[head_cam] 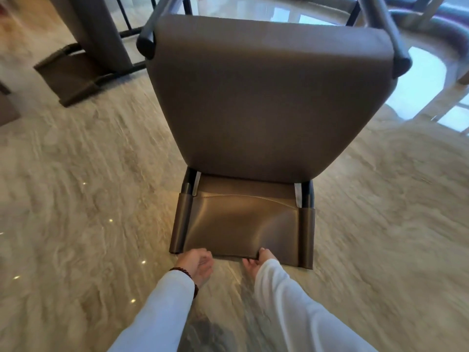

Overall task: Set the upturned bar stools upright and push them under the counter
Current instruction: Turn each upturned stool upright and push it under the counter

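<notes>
Right hand [256, 261] pinches the near edge of the upturned bar stool [266, 97], left hand [196, 264] loosely curled, empty beside it; second stool [73, 72] far left, none upright yet

The single head-worn camera looks forward and steeply down, close above the overturned bar stool [269, 102], which fills the middle of the view. A second stool [76, 72] lies beyond it, upper left.
</notes>
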`<state>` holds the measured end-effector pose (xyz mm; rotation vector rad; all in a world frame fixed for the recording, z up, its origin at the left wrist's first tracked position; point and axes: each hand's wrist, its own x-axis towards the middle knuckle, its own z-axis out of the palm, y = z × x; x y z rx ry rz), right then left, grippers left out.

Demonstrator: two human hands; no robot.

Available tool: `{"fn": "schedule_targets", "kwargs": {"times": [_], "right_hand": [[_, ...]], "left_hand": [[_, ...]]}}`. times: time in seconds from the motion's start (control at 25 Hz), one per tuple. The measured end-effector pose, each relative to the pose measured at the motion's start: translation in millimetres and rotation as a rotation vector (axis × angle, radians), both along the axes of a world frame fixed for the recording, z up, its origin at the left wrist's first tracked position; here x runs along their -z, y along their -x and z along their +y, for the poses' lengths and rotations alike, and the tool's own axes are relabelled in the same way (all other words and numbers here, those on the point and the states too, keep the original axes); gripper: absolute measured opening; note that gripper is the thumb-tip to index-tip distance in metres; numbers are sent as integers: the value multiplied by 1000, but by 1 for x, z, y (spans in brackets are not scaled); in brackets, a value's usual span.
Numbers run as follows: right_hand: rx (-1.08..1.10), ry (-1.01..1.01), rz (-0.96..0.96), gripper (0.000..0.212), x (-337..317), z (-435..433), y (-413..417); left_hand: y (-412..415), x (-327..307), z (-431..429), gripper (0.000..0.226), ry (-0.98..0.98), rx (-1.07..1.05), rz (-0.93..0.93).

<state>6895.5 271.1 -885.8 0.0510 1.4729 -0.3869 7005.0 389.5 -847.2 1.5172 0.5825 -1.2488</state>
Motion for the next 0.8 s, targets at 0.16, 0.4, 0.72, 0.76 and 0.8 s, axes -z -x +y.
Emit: {"fn": "schedule_targets", "kwargs": {"times": [0.16,0.4,0.72,0.76,0.8], "right_hand": [[-47,32,61,41,-3,-4,-2],[-76,102,123,42,-30,-8,0],[-3,133,10,16,-146,-15,8],[10,133,-4,17,-170,-20,7],[25,137,-7,21,-197,-23,6]], "left_hand": [[2,-1,-7,37,-45,-43,64],[21,-10,-33,44,117,-362,183],[22,-102,-49,29,180,-399,140],[19,-125,-52,27,177,-390,127],[17,-150,-53,25,161,-380,117]]}}
